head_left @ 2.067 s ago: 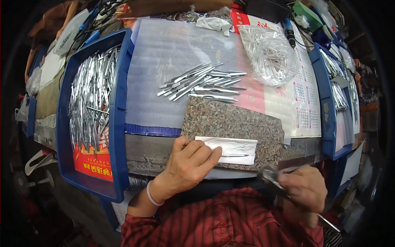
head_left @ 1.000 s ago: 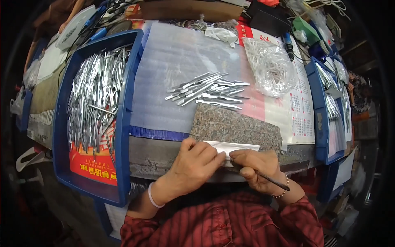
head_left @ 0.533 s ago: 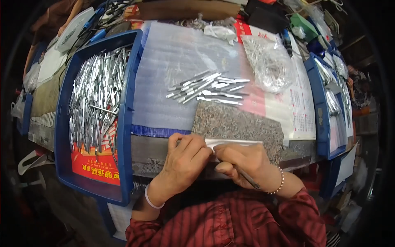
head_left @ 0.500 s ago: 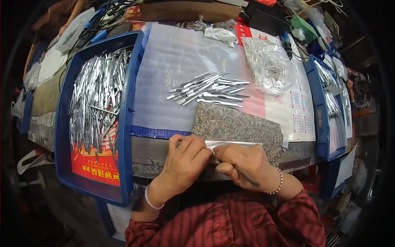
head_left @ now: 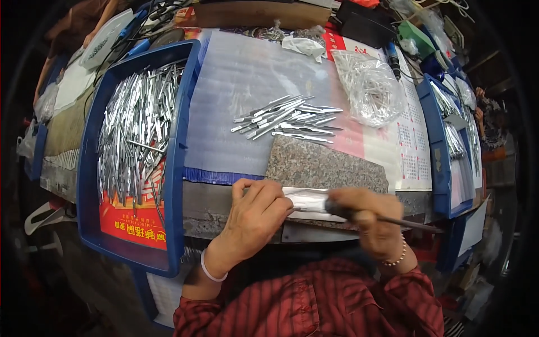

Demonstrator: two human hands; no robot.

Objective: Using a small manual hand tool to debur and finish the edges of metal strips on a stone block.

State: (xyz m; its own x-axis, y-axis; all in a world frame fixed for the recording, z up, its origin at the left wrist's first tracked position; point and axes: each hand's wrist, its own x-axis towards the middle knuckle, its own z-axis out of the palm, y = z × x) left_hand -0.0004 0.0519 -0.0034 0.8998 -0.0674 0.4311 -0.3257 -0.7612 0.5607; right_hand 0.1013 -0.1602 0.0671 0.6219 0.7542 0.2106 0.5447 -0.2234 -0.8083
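Right hand (head_left: 368, 219) shifted rt since prior frame, fist closed on dark-handled tool (head_left: 387, 220); left hand (head_left: 255, 210) fingers pinned on metal piece (head_left: 309, 209) at granite slab (head_left: 325, 165) edge; approx. doz. pcs (head_left: 289, 118) piled beyond slab, tray (head_left: 174, 168) full; progress judged early.

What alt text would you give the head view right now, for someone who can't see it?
A person's left hand presses a small metal piece onto a white sheet at the near edge of a granite slab, while the right hand works it with a dark-handled tool. Loose metal pieces lie beyond; a blue tray of them sits left.
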